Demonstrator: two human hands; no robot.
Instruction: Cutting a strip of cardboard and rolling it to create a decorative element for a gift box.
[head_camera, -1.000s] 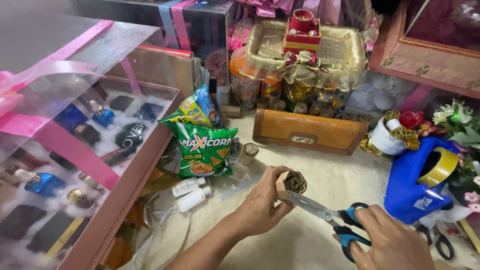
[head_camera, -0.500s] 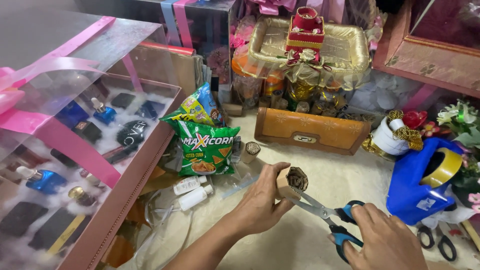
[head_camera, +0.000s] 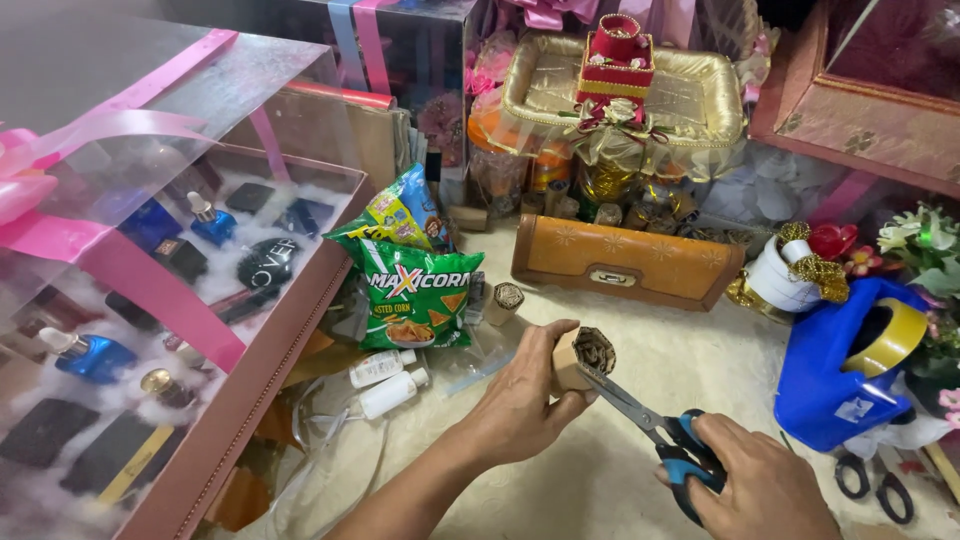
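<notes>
At the far left stands a large clear gift box (head_camera: 150, 300) with pink ribbon, its inside laid with white fluff, small blue bottles and dark cases. Just beside its right wall lie two green snack bags (head_camera: 415, 290), one overlapping the other, and below them two small white bottles (head_camera: 385, 380) on crumpled clear wrap. A short cardboard roll (head_camera: 505, 300) stands just right of the bags.

The left hand (head_camera: 520, 400) is closed around a small cardboard tube (head_camera: 582, 357), fingers curled over its side and the thumb on top, with the open end turned toward the right; something dark is rolled inside. The tube is held above the pale tabletop (head_camera: 600, 480), near the middle of the view. The blades of a pair of scissors (head_camera: 640, 415) meet the tube's lower edge, slightly parted. The right hand (head_camera: 760, 490) grips the blue and black handles, fingers shut through the loops.

Behind the tube lies a tan clutch case (head_camera: 625, 265), and beyond it a gold tray (head_camera: 625, 95) bearing a red box. Right of the hands sits a blue tape dispenser (head_camera: 845, 380) with a yellowish roll, a second pair of black scissors (head_camera: 875, 480) just beside it, and flowers at the far edge.
</notes>
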